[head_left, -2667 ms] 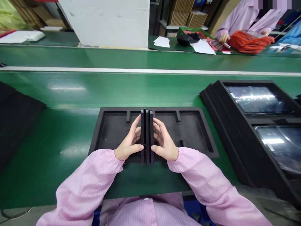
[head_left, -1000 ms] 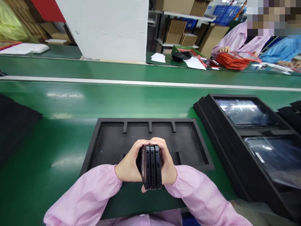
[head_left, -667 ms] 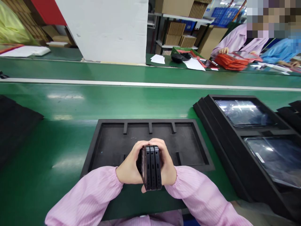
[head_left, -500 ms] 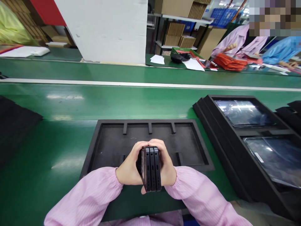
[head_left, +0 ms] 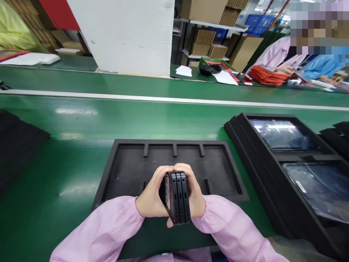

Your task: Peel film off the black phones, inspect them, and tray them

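Note:
Three slim black phone frames [head_left: 180, 198], pressed face to face and standing on edge, are held between my two hands. Small port and speaker holes show along their near ends. My left hand [head_left: 152, 196] wraps the left side, where a greyish inner face shows at a slant. My right hand [head_left: 195, 196] closes round the right side. Both sets of fingertips meet at the far end. Under and beyond the hands lies a black foam tray [head_left: 174, 142] with short divider ribs along its far and near walls.
At right, stacked black foam trays [head_left: 275, 154] hold glossy screen panels [head_left: 286, 134]. Black foam sheets [head_left: 19, 145] lie at left on the green bench [head_left: 79, 163]. Across the bench, co-workers in pink and blue sleeves sit by orange pouches [head_left: 268, 75]. A white pillar [head_left: 122, 36] stands behind.
The held stack has tilted slightly, its near end shifting a little right. My hands keep the same grip. Across the bench, a co-worker's hand has moved lower and right.

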The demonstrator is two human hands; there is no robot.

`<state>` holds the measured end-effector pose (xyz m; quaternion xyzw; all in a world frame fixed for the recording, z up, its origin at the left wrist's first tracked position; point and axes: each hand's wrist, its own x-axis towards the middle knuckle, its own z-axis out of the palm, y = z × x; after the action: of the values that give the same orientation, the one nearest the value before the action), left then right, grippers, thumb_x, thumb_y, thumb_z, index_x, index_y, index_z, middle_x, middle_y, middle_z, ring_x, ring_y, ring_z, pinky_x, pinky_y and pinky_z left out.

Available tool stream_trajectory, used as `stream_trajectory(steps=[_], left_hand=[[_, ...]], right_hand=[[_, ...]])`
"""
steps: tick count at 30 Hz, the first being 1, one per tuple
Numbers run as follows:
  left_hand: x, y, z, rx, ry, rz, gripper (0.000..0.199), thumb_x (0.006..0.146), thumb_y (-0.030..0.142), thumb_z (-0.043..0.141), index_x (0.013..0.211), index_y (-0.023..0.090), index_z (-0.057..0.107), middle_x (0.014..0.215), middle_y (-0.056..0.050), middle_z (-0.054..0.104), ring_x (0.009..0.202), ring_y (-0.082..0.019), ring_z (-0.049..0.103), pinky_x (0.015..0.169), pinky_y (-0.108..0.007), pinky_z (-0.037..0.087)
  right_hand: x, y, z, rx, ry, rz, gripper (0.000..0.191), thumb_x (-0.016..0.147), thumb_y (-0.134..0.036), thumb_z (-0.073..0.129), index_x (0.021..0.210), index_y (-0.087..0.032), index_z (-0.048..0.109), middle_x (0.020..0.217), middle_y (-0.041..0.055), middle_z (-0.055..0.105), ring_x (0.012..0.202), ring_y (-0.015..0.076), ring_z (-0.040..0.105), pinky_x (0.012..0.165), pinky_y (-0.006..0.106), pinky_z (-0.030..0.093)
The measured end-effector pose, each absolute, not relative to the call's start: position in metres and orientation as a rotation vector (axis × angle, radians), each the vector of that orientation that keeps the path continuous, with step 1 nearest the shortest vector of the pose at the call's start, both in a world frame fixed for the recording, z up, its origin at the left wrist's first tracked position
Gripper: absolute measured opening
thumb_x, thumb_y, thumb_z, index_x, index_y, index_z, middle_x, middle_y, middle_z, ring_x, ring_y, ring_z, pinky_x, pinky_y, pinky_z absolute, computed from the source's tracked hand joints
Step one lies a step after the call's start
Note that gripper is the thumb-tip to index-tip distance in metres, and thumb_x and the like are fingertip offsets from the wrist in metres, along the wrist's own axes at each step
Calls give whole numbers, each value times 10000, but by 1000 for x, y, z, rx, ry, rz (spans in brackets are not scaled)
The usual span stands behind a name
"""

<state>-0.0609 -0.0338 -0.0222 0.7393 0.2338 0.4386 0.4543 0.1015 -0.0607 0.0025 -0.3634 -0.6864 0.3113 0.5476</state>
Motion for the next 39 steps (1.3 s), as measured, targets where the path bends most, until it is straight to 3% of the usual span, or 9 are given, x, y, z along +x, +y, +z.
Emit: stream_trajectory(steps=[8, 17, 22, 30, 33, 36, 38, 39], left_hand=[[-61, -34, -17, 1803, 566, 1080, 872, 628, 347, 862, 1354, 311, 381, 1260, -88, 495, 1162, -328, 560, 1018, -566, 506], [-61, -34, -19, 1784, 549, 1076, 984, 563, 443, 920, 1369, 341, 365, 1281, -84, 487, 1180, -351, 552, 1038, -590, 501], [-60, -34, -13, 1783, 534, 1072, 881, 670, 415, 856, 1393, 348, 355, 1268, -77, 484, 1155, -320, 566, 1018, -561, 516], [-60, -32, -14, 1853, 481, 1125, 921, 618, 430, 884, 1387, 320, 389, 1223, -89, 517, 1135, -321, 589, 990, -519, 551], [-61, -33, -14, 1877, 475, 1160, 877, 637, 424, 869, 1381, 311, 418, 1250, -100, 534, 1166, -329, 586, 1012, -529, 539], [-62, -36, -14, 1842, 631, 1201, 821, 669, 403, 851, 1368, 298, 434, 1261, -103, 548, 1157, -319, 601, 1019, -529, 529], [-60, -40, -16, 1771, 819, 1248, 815, 673, 383, 850, 1360, 285, 422, 1259, -101, 548, 1125, -304, 617, 998, -517, 535], [-59, -41, -19, 1735, 903, 1276, 825, 673, 377, 850, 1361, 279, 407, 1257, -100, 545, 1110, -298, 623, 984, -510, 540]], right_hand=[[100, -61, 2, -873, -1622, 710, 1203, 269, -703, 932, 1301, -283, 476, 1163, 101, 523, 1066, 330, 590, 925, 487, 542], [98, -59, 6, -773, -1592, 731, 1185, 311, -655, 954, 1342, -310, 481, 1194, 86, 519, 1079, 304, 596, 943, 455, 544], [96, -59, 7, -781, -1580, 717, 1179, 317, -642, 960, 1339, -303, 480, 1187, 86, 527, 1075, 303, 589, 945, 452, 537], [96, -64, 8, -783, -1618, 646, 1137, 386, -641, 949, 1348, -276, 464, 1170, 88, 539, 1069, 293, 602, 946, 443, 545], [98, -70, 7, -833, -1678, 556, 1150, 474, -654, 918, 1435, -257, 428, 1293, 132, 517, 1201, 342, 567, 1037, 496, 507], [93, -79, 13, -988, -1694, 405, 1195, 570, -679, 863, 1530, -207, 332, 1479, 201, 387, 1353, 410, 459, 1108, 574, 447], [85, -84, 19, -1074, -1640, 372, 1067, 641, -591, 861, 1497, -193, 365, 1434, 201, 428, 1299, 375, 519, 1036, 526, 522], [81, -86, 23, -1098, -1612, 382, 907, 688, -495, 856, 1433, -201, 430, 1351, 175, 498, 1222, 330, 579, 968, 467, 569]])
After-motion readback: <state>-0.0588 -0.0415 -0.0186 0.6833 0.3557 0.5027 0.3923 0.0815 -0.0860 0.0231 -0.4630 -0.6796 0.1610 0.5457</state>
